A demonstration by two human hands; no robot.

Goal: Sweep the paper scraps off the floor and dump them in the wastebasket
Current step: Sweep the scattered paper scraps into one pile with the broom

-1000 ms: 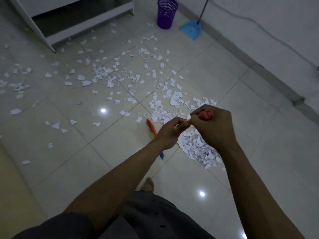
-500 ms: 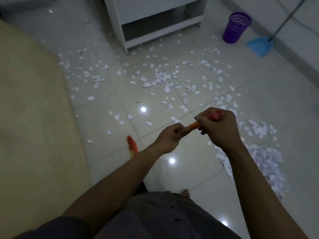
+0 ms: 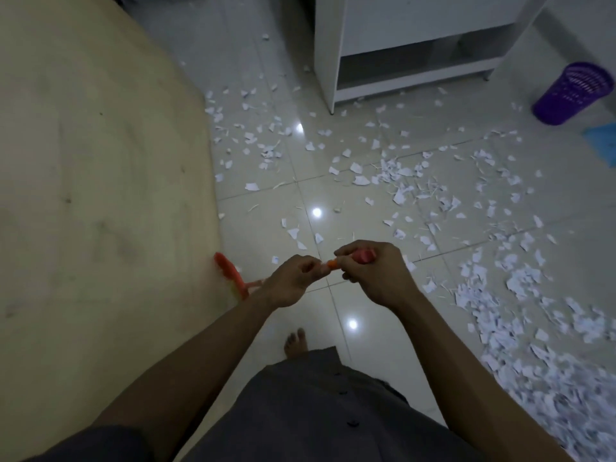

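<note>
Both hands grip an orange broom handle (image 3: 331, 263): my right hand (image 3: 376, 278) wraps its red top end, my left hand (image 3: 290, 281) holds it just below. The orange broom head (image 3: 228, 273) is blurred low on the floor at the left, beside the beige mat. White paper scraps (image 3: 400, 181) lie scattered over the tiles, and a thicker heap of scraps (image 3: 550, 378) fills the lower right. The purple wastebasket (image 3: 571, 95) stands at the far right, upright.
A beige mat (image 3: 100, 195) covers the floor on the left. A white cabinet (image 3: 400, 48) stands at the back. A blue dustpan (image 3: 605, 143) peeks in at the right edge. My bare foot (image 3: 295, 343) is on the tiles below my hands.
The view and the broom swung left: the broom head moved from beside the scrap heap to the mat's edge. Both hands kept their hold on the handle.
</note>
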